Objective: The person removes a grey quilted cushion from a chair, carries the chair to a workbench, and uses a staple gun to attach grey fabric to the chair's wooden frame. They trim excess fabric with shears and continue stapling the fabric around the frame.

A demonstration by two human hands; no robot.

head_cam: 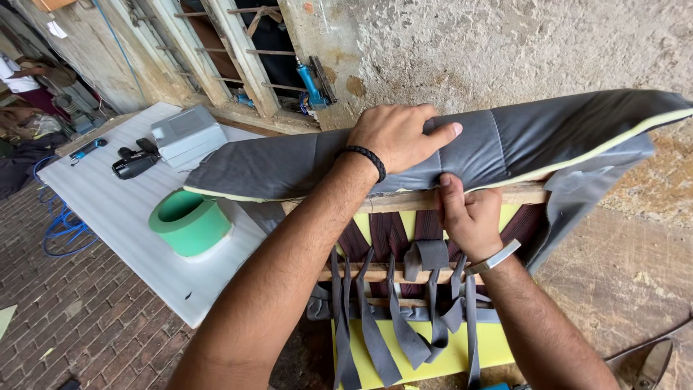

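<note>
Wall (520,43): rough plaster, directly behind the work; a barred window (245,50) sits left of it with a blue tool (312,85) on its sill.

Table (108,209): white top, left of the work, its near corner over brick floor (65,310). On it stand a grey box (188,133), lid shut, contents not visible; a green tape roll (189,222), hollow core showing nothing inside; and a black tool (133,165) near the far edge.

Cover (548,137): grey padded fabric with a pale edge, draped along the top of the frame (498,196), a wooden rail with dark webbing, yellow foam (447,357) and grey straps (375,325) hanging below. The cover's right end overhangs the frame toward bare concrete.

Left hand (397,137): flat on the cover, fingers spread and pressing down, a black band at the wrist.

Right hand (469,217): below the rail, fingers curled, thumb up against the cover's lower edge at the rail; whether it pinches fabric cannot be told.
</note>
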